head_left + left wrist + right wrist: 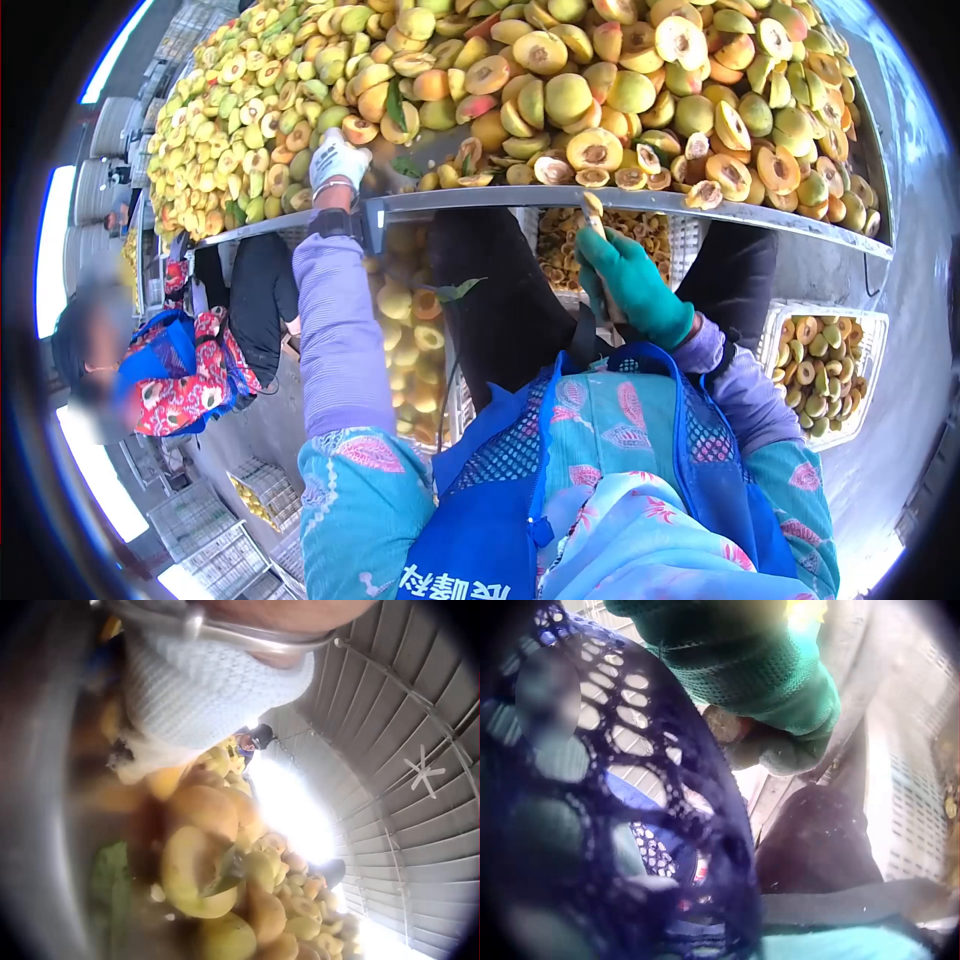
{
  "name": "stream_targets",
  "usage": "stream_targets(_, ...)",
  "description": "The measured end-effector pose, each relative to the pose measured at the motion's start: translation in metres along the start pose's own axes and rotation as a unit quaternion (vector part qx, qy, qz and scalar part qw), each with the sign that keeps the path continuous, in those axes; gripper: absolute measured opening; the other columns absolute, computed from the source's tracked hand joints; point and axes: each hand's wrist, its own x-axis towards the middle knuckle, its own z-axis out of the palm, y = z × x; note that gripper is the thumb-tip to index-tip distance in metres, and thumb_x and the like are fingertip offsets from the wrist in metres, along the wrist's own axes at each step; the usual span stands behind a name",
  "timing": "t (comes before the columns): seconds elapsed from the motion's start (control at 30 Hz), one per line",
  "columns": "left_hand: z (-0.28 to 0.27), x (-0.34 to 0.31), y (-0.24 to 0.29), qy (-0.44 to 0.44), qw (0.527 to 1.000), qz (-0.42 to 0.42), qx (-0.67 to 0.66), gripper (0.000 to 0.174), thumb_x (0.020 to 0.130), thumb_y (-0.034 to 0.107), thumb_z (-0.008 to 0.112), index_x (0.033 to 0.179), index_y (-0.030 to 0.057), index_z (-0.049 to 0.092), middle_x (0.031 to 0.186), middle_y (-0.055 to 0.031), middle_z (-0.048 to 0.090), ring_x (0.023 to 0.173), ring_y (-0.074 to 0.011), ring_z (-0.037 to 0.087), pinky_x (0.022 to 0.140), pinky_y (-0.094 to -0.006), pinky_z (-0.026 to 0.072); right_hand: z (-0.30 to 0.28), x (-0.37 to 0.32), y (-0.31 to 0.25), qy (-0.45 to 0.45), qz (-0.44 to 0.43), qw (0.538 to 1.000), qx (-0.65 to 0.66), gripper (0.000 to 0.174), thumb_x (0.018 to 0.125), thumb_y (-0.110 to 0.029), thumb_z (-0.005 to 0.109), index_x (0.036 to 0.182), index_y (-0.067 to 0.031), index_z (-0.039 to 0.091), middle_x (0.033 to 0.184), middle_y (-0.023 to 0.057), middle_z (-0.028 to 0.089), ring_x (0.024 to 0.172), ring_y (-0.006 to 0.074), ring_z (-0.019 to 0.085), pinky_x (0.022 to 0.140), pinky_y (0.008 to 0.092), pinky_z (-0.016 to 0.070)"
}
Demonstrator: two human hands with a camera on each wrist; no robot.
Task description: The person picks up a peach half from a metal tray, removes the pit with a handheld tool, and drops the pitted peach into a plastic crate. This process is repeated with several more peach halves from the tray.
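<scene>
My left hand point(338, 163), in a white knit glove, is at the near edge of a heap of halved and whole yellow peaches point(480, 75). In the left wrist view its fingertips come right up to an orange-yellow peach point(166, 781); whether they grip it I cannot tell. Just beyond lies a peach half point(187, 874) with a green leaf. In front of my body, below the table's metal rim point(640, 198), my green-gloved right hand point(635, 285) grips a wooden-handled tool point(592, 215), its narrow end pointing up toward the heap.
Under the table stands a crate of cut peach pieces point(560, 240), between my knees. A white crate point(875, 375) of peach halves sits on the floor at the right. At the left, another person point(190, 370) sits along the table. More crates point(205, 520) are stacked behind.
</scene>
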Motion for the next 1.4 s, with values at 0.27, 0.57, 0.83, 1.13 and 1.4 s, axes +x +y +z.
stream_targets(0.27, -0.024, -0.133, 0.060, -0.124, 0.629, 0.044, -0.766, 0.024, 0.089, 0.007, 0.061, 0.111, -0.0003, 0.061, 0.094, -0.0122, 0.068, 0.088, -0.0214, 0.068, 0.075, -0.0358, 0.0587, 0.043, 0.019, -0.024, 0.059, -0.297, 0.930, -0.206, 0.029, 0.097, -0.033, 0.053, 0.098, -0.0039, 0.056, 0.067, 0.0177, 0.059, 0.060, 0.0347, 0.061, 0.055, 0.0439, 0.0446)
stream_targets(0.57, -0.009, -0.186, 0.138, -0.194, 0.514, 0.044, -0.834, 0.027, 0.099, 0.022, 0.047, 0.106, -0.0040, 0.053, 0.097, -0.0243, 0.065, 0.085, -0.0332, 0.068, 0.080, -0.0417, 0.0577, 0.029, 0.023, -0.013, 0.105, -0.270, 0.909, -0.300, 0.033, 0.096, -0.031, 0.054, 0.100, 0.0013, 0.053, 0.072, 0.0241, 0.061, 0.068, 0.0438, 0.061, 0.057, 0.0499, 0.0457)
stream_targets(0.83, -0.024, -0.190, 0.154, -0.166, 0.582, 0.035, -0.795, 0.025, 0.097, 0.019, 0.052, 0.104, -0.0036, 0.058, 0.088, -0.0191, 0.068, 0.078, -0.0258, 0.069, 0.071, -0.0341, 0.0572, 0.025, 0.022, -0.017, 0.108, -0.263, 0.899, -0.334, 0.031, 0.095, -0.028, 0.056, 0.105, 0.0004, 0.052, 0.072, 0.0249, 0.061, 0.069, 0.0443, 0.061, 0.056, 0.0506, 0.0454)
stream_targets(1.13, -0.006, -0.179, 0.167, -0.143, 0.607, 0.024, -0.781, 0.022, 0.095, 0.014, 0.056, 0.102, -0.0056, 0.063, 0.096, -0.0143, 0.068, 0.082, -0.0189, 0.068, 0.072, -0.0291, 0.0562, 0.033, 0.033, 0.000, 0.063, -0.233, 0.953, -0.182, 0.038, 0.096, -0.033, 0.052, 0.101, 0.0047, 0.052, 0.076, 0.0285, 0.060, 0.073, 0.0470, 0.061, 0.062, 0.0516, 0.0467)
stream_targets(1.4, -0.030, -0.180, 0.159, -0.297, 0.647, 0.079, -0.698, 0.030, 0.098, 0.024, 0.054, 0.103, -0.0026, 0.065, 0.083, -0.0084, 0.068, 0.065, -0.0157, 0.064, 0.059, -0.0284, 0.0548, 0.028, 0.007, -0.025, -0.144, 0.008, 0.976, 0.161, 0.035, 0.099, -0.041, 0.045, 0.087, -0.0089, 0.049, 0.060, 0.0009, 0.051, 0.038, 0.0112, 0.044, 0.035, 0.0259, 0.0363)
